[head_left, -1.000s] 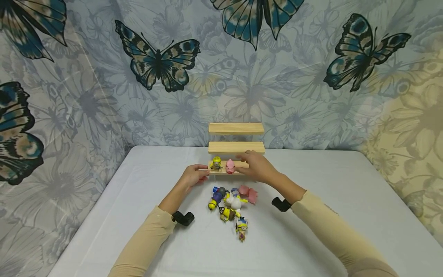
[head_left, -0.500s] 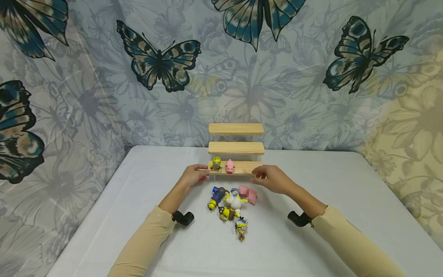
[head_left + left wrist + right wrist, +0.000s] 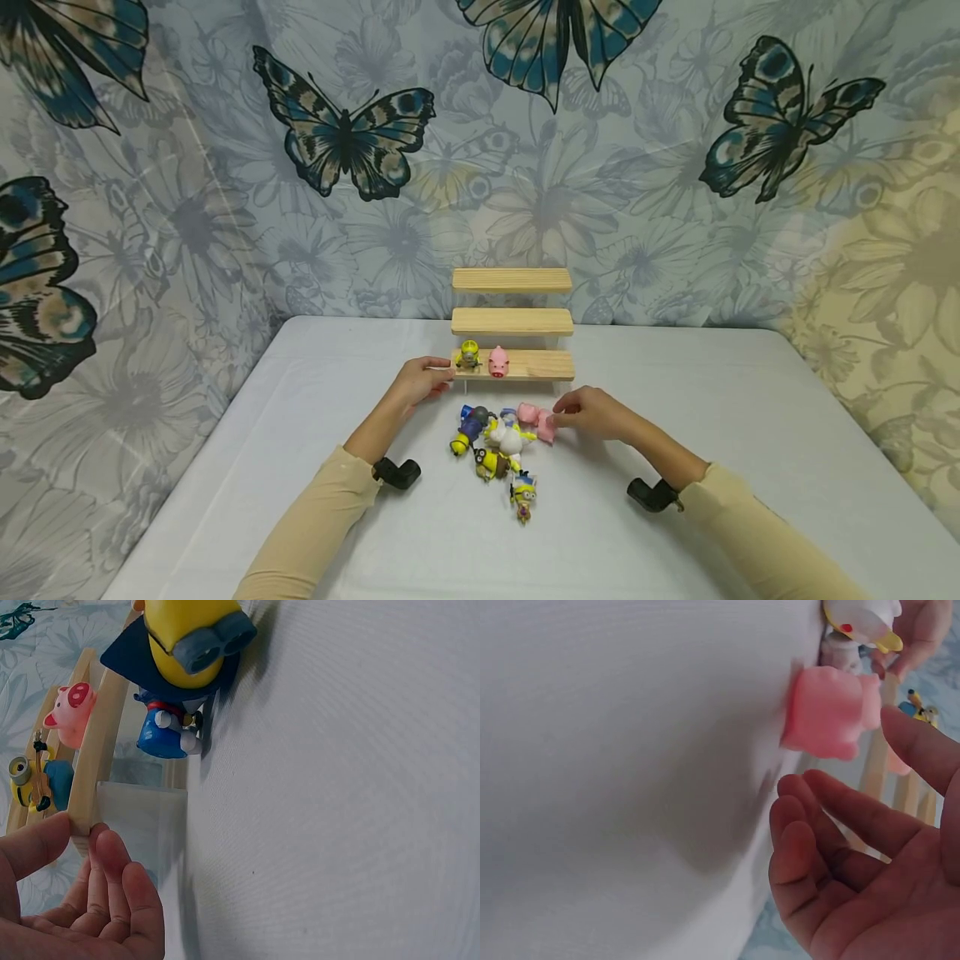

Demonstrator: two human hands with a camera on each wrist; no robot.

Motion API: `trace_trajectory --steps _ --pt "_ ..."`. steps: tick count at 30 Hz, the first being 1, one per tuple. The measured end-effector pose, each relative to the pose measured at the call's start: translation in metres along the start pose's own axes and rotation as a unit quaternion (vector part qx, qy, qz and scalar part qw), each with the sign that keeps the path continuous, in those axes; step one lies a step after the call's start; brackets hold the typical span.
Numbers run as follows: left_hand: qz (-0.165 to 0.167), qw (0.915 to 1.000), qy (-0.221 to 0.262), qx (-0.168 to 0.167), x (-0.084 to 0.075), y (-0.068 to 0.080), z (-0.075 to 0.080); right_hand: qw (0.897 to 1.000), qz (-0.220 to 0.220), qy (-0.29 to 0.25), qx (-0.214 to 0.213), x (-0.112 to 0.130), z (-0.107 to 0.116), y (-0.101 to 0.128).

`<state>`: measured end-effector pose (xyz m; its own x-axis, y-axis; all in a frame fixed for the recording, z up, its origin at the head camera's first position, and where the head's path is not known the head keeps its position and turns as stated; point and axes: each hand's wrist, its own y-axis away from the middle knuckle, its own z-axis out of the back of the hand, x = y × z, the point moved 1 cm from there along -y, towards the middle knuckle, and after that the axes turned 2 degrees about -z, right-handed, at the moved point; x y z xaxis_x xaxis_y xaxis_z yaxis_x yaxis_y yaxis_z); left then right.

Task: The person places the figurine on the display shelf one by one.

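Observation:
In the head view, my left hand (image 3: 422,381) pinches the left end of the bottom board of a three-tier wooden display shelf (image 3: 536,365); the left wrist view shows the thumb on top and fingertips underneath. On that board stand a yellow minion figure (image 3: 468,355) and a pink pig figure (image 3: 498,362). My right hand (image 3: 596,414) reaches beside a pink toy (image 3: 547,427) lying on the table. In the right wrist view, the thumb and fingers stand apart near the pink toy (image 3: 826,712), with nothing held between them.
In front of the shelf lies a cluster of figures: a blue-clad minion (image 3: 471,423), a white-and-yellow figure (image 3: 510,437), a brown-and-yellow minion (image 3: 491,463) and another minion (image 3: 523,495). The white table (image 3: 337,533) backs onto a butterfly-patterned cloth (image 3: 420,242).
My right hand has come away from beside the pig figure on the bottom board, down past the shelf's right end to the pink toy. The left hand keeps its grip on the shelf.

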<state>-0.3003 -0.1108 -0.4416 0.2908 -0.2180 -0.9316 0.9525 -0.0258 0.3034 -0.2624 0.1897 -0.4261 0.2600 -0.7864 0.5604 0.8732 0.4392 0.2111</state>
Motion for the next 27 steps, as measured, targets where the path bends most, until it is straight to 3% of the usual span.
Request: trace_trajectory --steps 27 --pt "-0.003 1.0 0.0 -0.001 0.0 0.001 0.0 0.996 -0.074 -0.045 -0.017 0.014 -0.016 -0.003"
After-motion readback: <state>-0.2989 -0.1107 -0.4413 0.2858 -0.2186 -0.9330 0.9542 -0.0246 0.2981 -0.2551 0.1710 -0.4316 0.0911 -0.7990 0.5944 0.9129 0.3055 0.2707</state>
